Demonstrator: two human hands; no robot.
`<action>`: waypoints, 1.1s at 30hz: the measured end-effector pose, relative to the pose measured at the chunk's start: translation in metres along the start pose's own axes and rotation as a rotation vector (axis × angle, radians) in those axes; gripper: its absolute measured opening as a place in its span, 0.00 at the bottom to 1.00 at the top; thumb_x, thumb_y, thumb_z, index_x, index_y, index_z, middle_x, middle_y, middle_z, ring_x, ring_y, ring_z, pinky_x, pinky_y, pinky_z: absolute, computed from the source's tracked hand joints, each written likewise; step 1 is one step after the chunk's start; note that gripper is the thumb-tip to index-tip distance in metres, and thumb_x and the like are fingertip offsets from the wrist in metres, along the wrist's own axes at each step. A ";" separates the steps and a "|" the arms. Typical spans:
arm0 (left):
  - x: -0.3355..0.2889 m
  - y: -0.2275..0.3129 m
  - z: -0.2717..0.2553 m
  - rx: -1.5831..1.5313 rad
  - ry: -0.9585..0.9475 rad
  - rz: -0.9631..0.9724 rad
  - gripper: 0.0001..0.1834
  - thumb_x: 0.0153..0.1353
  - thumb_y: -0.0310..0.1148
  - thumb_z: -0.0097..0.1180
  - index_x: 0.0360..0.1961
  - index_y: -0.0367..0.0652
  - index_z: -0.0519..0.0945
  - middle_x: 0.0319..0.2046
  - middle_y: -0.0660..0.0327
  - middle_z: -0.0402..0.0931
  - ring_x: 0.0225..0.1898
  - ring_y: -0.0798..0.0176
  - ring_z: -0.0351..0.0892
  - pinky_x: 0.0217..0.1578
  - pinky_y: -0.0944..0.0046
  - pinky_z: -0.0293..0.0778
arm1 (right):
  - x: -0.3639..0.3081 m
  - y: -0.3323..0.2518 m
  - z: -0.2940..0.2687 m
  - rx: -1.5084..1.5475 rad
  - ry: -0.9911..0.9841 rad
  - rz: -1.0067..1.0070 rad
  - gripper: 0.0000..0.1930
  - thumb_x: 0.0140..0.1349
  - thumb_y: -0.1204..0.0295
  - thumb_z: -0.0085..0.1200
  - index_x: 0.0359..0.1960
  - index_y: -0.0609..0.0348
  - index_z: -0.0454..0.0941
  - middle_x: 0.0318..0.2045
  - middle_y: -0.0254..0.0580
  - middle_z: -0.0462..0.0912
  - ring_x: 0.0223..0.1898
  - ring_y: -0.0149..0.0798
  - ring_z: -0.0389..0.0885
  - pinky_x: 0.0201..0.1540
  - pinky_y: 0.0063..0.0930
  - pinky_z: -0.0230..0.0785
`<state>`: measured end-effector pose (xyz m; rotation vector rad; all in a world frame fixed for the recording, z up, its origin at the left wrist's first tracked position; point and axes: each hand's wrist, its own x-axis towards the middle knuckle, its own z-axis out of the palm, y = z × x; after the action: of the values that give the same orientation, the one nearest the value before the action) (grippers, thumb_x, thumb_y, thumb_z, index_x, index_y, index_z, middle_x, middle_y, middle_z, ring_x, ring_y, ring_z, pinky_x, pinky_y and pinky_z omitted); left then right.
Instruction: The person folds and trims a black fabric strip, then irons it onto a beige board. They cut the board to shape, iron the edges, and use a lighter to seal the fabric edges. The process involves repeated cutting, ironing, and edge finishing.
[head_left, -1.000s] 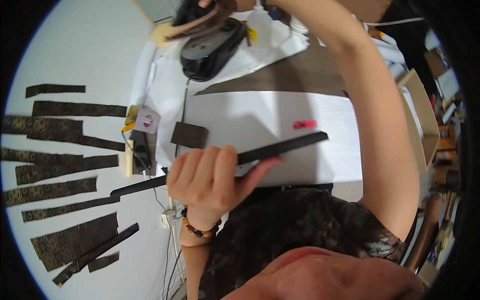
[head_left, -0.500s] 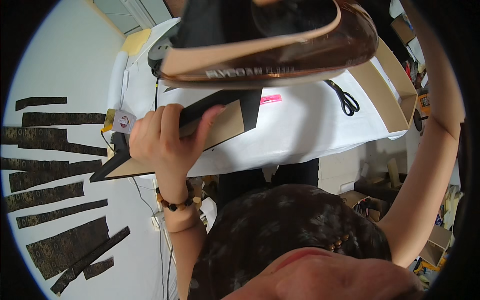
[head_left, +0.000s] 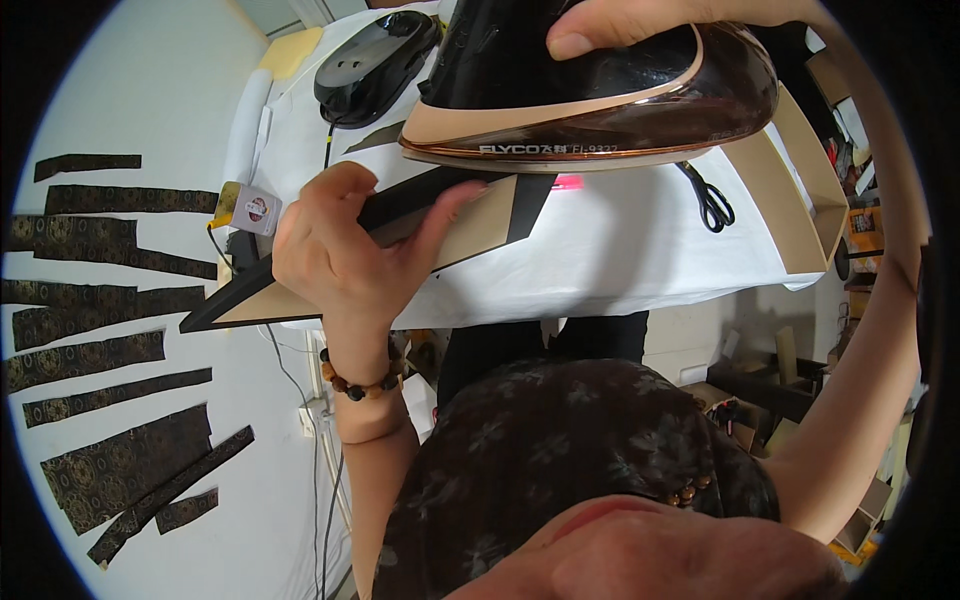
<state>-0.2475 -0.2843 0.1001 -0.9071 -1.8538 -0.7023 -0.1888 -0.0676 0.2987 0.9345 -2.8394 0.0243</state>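
Note:
My left hand (head_left: 345, 245) grips a long flat strip of tan card with black fabric edges (head_left: 470, 225), holding it over the white ironing surface (head_left: 620, 250). My right hand (head_left: 640, 18) holds a dark brown and beige clothes iron (head_left: 590, 95) by its handle. The iron hovers just above the strip's right end, soleplate down, and hides part of it.
The black iron base (head_left: 375, 65) stands at the back of the white surface, its cord running down. Black scissors (head_left: 710, 200) lie to the right, next to a small pink object (head_left: 568, 183). Several dark patterned fabric strips (head_left: 100, 340) lie on the left. A cardboard box (head_left: 800, 190) stands at the right.
My right hand lifted the iron off its base and brought it over the strip. My left hand slid along the strip, and the view moved closer.

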 end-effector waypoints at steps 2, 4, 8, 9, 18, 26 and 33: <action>-0.006 -0.002 0.004 -0.046 0.053 -0.033 0.39 0.31 0.60 0.78 0.28 0.40 0.70 0.21 0.65 0.71 0.15 0.66 0.65 0.18 0.68 0.60 | 0.003 0.007 -0.001 0.156 -0.043 0.070 0.18 0.52 0.62 0.69 0.29 0.67 0.77 0.22 0.41 0.82 0.22 0.31 0.81 0.24 0.22 0.73; -0.008 -0.002 0.003 -0.053 0.022 -0.045 0.42 0.29 0.60 0.79 0.32 0.38 0.69 0.23 0.64 0.70 0.16 0.66 0.65 0.18 0.68 0.61 | 0.004 0.014 -0.006 0.252 -0.080 0.041 0.19 0.53 0.62 0.69 0.29 0.67 0.77 0.22 0.41 0.82 0.22 0.31 0.81 0.23 0.22 0.73; -0.005 0.000 0.002 -0.030 0.057 -0.025 0.43 0.29 0.60 0.79 0.32 0.38 0.68 0.21 0.67 0.66 0.15 0.66 0.64 0.18 0.69 0.61 | 0.009 0.023 -0.012 0.231 -0.119 -0.139 0.20 0.53 0.60 0.69 0.30 0.68 0.78 0.22 0.42 0.82 0.22 0.33 0.82 0.23 0.21 0.74; -0.005 0.001 0.003 -0.044 0.067 -0.027 0.43 0.29 0.60 0.79 0.32 0.38 0.68 0.21 0.67 0.66 0.15 0.65 0.64 0.18 0.68 0.61 | 0.008 0.023 -0.011 0.222 -0.103 -0.154 0.21 0.53 0.59 0.68 0.30 0.69 0.79 0.23 0.43 0.83 0.23 0.33 0.83 0.24 0.21 0.75; 0.007 0.008 -0.004 0.029 -0.044 -0.028 0.33 0.35 0.58 0.78 0.27 0.44 0.74 0.16 0.68 0.67 0.14 0.65 0.64 0.17 0.67 0.60 | -0.036 0.064 0.030 0.363 0.650 0.177 0.30 0.55 0.52 0.66 0.48 0.67 0.75 0.22 0.39 0.81 0.19 0.33 0.79 0.24 0.24 0.74; 0.010 0.011 -0.011 0.046 -0.154 0.010 0.27 0.34 0.53 0.78 0.17 0.46 0.75 0.13 0.68 0.66 0.15 0.63 0.64 0.18 0.66 0.57 | -0.182 0.131 0.152 1.465 1.045 0.180 0.26 0.64 0.48 0.54 0.47 0.60 0.78 0.42 0.41 0.83 0.43 0.40 0.82 0.47 0.35 0.75; 0.009 0.012 -0.013 0.057 -0.135 0.053 0.29 0.34 0.57 0.77 0.16 0.48 0.72 0.13 0.68 0.64 0.14 0.64 0.62 0.18 0.67 0.55 | -0.159 0.108 0.161 1.336 0.926 0.095 0.36 0.64 0.39 0.47 0.45 0.68 0.78 0.22 0.38 0.81 0.19 0.27 0.75 0.21 0.20 0.64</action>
<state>-0.2344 -0.2847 0.1145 -0.9828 -1.9510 -0.5647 -0.1485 0.1028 0.1190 0.5858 -1.7012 1.9054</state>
